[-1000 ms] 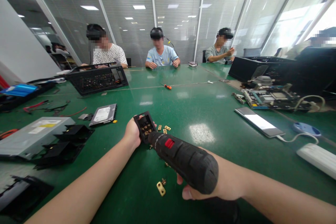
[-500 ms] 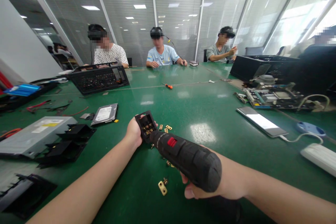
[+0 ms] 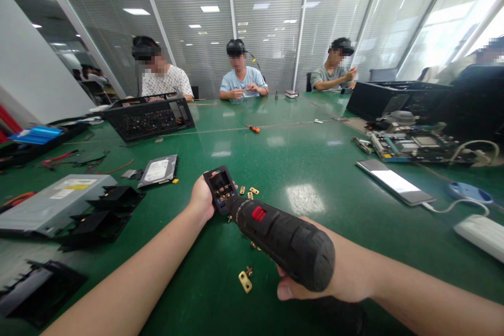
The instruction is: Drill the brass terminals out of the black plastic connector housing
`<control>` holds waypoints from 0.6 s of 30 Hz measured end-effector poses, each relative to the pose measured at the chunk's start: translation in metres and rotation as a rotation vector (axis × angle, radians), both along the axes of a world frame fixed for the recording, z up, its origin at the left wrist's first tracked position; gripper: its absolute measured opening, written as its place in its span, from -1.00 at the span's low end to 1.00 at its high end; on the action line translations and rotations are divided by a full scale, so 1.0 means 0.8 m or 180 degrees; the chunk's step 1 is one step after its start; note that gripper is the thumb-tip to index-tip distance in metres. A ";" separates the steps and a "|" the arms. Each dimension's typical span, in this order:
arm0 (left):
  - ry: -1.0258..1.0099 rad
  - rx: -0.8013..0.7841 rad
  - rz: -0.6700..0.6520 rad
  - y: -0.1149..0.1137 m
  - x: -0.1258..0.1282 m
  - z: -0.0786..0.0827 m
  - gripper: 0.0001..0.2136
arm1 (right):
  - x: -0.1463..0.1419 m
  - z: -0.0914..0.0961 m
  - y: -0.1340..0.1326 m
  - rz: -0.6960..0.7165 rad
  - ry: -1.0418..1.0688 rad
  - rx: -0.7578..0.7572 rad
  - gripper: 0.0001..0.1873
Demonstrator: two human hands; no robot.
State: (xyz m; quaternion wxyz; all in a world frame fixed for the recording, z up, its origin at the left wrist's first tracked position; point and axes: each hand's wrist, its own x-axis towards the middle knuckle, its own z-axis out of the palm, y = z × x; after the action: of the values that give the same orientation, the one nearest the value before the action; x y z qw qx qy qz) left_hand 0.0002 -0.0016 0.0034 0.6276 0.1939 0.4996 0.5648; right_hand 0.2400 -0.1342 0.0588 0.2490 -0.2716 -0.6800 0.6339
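My left hand (image 3: 203,195) is closed round the left side of a small black plastic box (image 3: 217,180) with brass terminals and screws inside, its open side tilted up toward me. My right hand (image 3: 301,286) grips the handle of a black cordless drill (image 3: 285,239) with a red switch on top. The drill's nose points into the near end of the box; its bit tip is hidden. On the table by the box lie several small brass plates (image 3: 250,196). Nearer to me are another brass plate (image 3: 245,282) and a screw (image 3: 249,271).
On the green table (image 3: 189,294), a hard drive (image 3: 158,170), a metal power supply (image 3: 59,199) and black plastic brackets (image 3: 94,220) lie left. A phone (image 3: 394,181) and a circuit board (image 3: 417,144) lie right. An orange screwdriver (image 3: 254,128) lies ahead. Several people sit around.
My hands, the box and the drill hold almost the same pose. Across the table, the middle person has brought both hands together and let go of a small dark object, which stands on the table.
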 end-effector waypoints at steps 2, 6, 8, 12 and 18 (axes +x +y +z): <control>0.0048 0.0028 -0.0029 0.000 0.000 0.000 -0.77 | 0.001 0.000 0.000 -0.0019 -0.0018 0.0005 -0.70; 0.0130 0.0075 -0.0111 0.001 -0.001 -0.001 -0.77 | 0.001 0.000 -0.002 -0.0052 -0.0050 -0.0049 -0.69; 0.0168 0.0101 -0.0122 0.001 -0.001 -0.002 -0.77 | 0.001 -0.001 -0.003 -0.0047 -0.0009 -0.0070 -0.71; 0.0262 0.0148 -0.0124 0.002 -0.002 -0.004 -0.75 | 0.001 -0.001 -0.004 -0.0099 -0.0025 -0.0041 -0.72; 0.0262 0.0156 -0.0122 0.002 -0.002 -0.004 -0.76 | 0.000 0.000 -0.003 -0.0041 -0.0013 -0.0007 -0.72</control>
State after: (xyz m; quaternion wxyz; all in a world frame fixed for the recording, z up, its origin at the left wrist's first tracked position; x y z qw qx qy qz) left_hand -0.0016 -0.0003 -0.0001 0.6123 0.2417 0.5071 0.5563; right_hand 0.2403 -0.1368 0.0585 0.2514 -0.2775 -0.6780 0.6325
